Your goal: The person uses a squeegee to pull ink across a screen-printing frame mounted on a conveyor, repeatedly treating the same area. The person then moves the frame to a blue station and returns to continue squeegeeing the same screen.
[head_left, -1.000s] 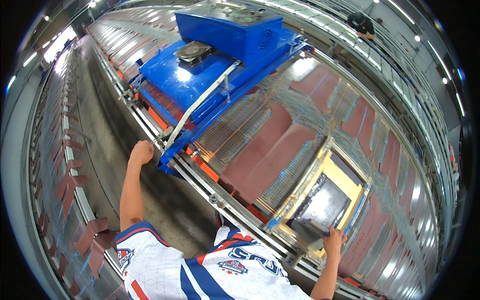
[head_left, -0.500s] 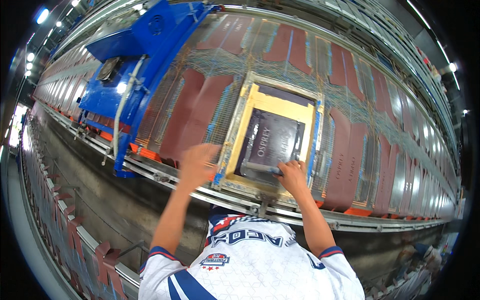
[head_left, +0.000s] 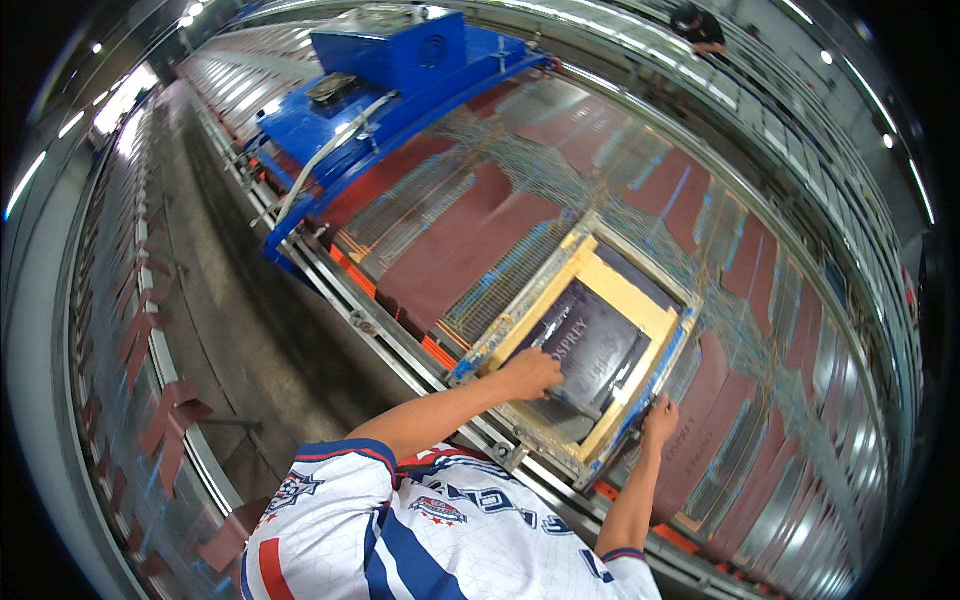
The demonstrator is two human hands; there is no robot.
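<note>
A rectangular printing screen [head_left: 649, 346], with a pale yellow border and dark ink over lettering in its middle, lies on the long printing table. My left hand [head_left: 532, 374] is closed on a squeegee [head_left: 578, 408] at the lower left inside the screen; its fingers partly hide the handle. My right hand [head_left: 660, 412] has its fingers curled at the screen's right outer edge, beside blue tape, apparently gripping the frame. Dark maroon cut pieces [head_left: 450, 250] lie on the table either side of the screen, some with pale printing.
A blue machine [head_left: 385, 75] with a white hose spans the table at upper left. Metal rails [head_left: 370, 330] edge the table. A grey aisle floor runs at left beside another rack [head_left: 200, 450] with maroon pieces. A person [head_left: 698, 35] in dark clothing stands beyond the table.
My left hand has moved from beside the blue machine's rail onto the squeegee. My right hand has left the squeegee for the screen's right edge. The camera view has swung about.
</note>
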